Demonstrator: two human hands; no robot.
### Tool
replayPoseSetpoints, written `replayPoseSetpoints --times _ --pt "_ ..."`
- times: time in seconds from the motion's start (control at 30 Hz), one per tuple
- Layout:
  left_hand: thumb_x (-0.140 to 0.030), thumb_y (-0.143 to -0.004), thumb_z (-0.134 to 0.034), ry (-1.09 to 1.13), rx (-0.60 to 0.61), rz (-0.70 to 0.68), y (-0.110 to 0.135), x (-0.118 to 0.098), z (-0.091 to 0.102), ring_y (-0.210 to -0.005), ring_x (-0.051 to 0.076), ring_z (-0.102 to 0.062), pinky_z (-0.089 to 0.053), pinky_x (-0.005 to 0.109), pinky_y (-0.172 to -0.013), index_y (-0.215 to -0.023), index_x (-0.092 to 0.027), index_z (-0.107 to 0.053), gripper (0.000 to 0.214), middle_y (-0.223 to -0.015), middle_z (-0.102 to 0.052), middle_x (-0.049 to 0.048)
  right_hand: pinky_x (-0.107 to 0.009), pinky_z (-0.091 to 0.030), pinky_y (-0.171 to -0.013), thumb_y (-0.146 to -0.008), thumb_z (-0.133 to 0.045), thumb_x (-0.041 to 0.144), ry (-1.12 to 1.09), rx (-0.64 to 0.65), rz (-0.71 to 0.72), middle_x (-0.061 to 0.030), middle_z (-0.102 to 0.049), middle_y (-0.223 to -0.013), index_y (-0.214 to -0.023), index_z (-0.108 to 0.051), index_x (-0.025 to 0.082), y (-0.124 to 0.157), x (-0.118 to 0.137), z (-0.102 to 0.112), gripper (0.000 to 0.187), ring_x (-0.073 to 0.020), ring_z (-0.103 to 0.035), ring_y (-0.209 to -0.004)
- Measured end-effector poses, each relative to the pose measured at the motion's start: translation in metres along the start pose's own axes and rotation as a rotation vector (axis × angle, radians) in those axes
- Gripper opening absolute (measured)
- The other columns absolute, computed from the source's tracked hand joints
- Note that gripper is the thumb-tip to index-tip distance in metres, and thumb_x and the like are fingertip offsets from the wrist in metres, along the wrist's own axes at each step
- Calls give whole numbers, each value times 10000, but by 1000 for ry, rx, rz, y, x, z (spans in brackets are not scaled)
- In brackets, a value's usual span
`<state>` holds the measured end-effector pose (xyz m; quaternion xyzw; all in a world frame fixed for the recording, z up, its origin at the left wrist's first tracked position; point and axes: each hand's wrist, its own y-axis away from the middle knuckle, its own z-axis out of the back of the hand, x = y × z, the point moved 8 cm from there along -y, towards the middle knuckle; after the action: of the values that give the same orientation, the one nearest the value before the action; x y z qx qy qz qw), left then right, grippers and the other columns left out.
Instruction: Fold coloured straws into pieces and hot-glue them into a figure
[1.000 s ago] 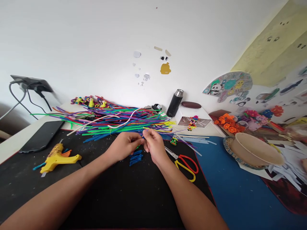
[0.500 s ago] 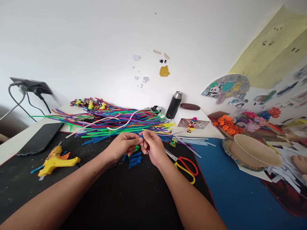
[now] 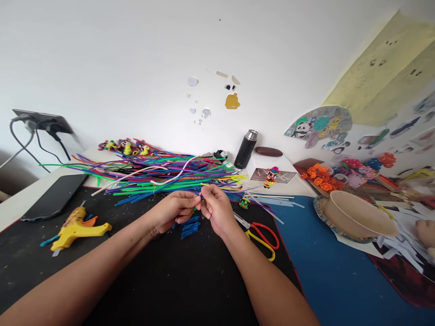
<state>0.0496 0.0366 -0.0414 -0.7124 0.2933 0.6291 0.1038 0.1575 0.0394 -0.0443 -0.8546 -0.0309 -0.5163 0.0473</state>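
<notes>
My left hand (image 3: pixel 180 207) and my right hand (image 3: pixel 215 206) meet fingertip to fingertip over the black mat (image 3: pixel 170 276). Between their pinched fingers is a small blue piece of pipe cleaner (image 3: pixel 200 194), mostly hidden. Just below the hands lie several short, folded blue pipe cleaner pieces (image 3: pixel 189 230) in a row. A bit of green shows behind the left fingers. Behind my hands spreads a heap of long coloured pipe cleaners (image 3: pixel 142 176).
To the left are a yellow glue gun (image 3: pixel 76 230) and a black phone (image 3: pixel 56 197). Scissors (image 3: pixel 261 235) with red and yellow handles lie right of my right hand. A black flask (image 3: pixel 245 150), small figures and a beige bowl (image 3: pixel 360 215) stand farther back and right. Another person's hand (image 3: pixel 426 232) shows at the right edge.
Both hands stay pinched together, with slight shifts of the fingers around the blue piece. The left fingers have curled in more. The whole view has drifted a little.
</notes>
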Motion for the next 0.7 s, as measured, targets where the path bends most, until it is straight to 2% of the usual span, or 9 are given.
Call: replayPoseSetpoints --times 0.13,0.2,0.27,0.33,0.4,0.47,0.57,0.7 --pt "-667 -868 -673 -400 -153 -185 7 -19 1 -440 106 -387 -304 237 -470 -749 -181 -661 501 -477 -466 -48 -194 -229 -359 -752 -885 608 -7 -48 2 129 -373 -406 -726 -575 214 -4 -4 9 501 -59 -330 -342" --pt "-663 -907 -618 -507 -196 -232 10 -25 0 -457 114 -418 -314 239 -480 -726 -191 -622 505 -494 -492 -42 -197 -230 -357 -772 -875 601 -6 -38 2 130 -379 -414 -725 -562 214 -5 -6 10 500 -54 -330 -331" --pt "-662 -922 -588 -466 -162 -218 9 -24 -2 -444 120 -432 -326 246 -475 -709 -204 -575 506 -485 -494 -42 -200 -240 -359 -797 -860 593 -6 -19 -3 118 -432 -435 -733 -548 214 -5 -6 9 495 -57 -361 -332" --pt "-658 -915 -593 -299 -99 -168 6 -18 -3 -415 117 -418 -329 249 -457 -705 -214 -540 494 -464 -454 -57 -201 -254 -361 -804 -858 588 -10 0 -10 107 -475 -457 -741 -537 217 -4 -6 7 495 -63 -393 -340" --pt "-643 -891 -628 -114 -43 -107 4 -11 -4 -388 105 -374 -307 244 -427 -697 -219 -519 479 -457 -396 -76 -201 -262 -362 -802 -862 586 -14 10 -6 111 -465 -452 -738 -530 219 -3 -5 4 499 -66 -398 -341" --pt "-620 -876 -668 -30 -15 -67 2 -6 -6 -379 93 -342 -289 236 -407 -700 -214 -522 465 -463 -375 -84 -200 -255 -361 -802 -862 588 -10 7 16 123 -417 -430 -715 -510 221 -2 -2 3 516 -65 -392 -333" --pt "-624 -880 -688 -59 -16 -76 2 -5 -7 -380 83 -302 -298 230 -403 -716 -210 -534 471 -465 -357 -94 -201 -234 -358 -811 -850 599 13 1 48 130 -382 -422 -694 -479 225 -1 1 3 540 -63 -388 -322" --pt "-672 -899 -656 -180 -81 -158 3 -12 -5 -406 87 -310 -315 232 -419 -686 -219 -498 525 -487 -326 -94 -205 -238 -359 -818 -826 630 50 -7 47 134 -394 -438 -730 -475 234 -1 2 4 536 -66 -387 -316"
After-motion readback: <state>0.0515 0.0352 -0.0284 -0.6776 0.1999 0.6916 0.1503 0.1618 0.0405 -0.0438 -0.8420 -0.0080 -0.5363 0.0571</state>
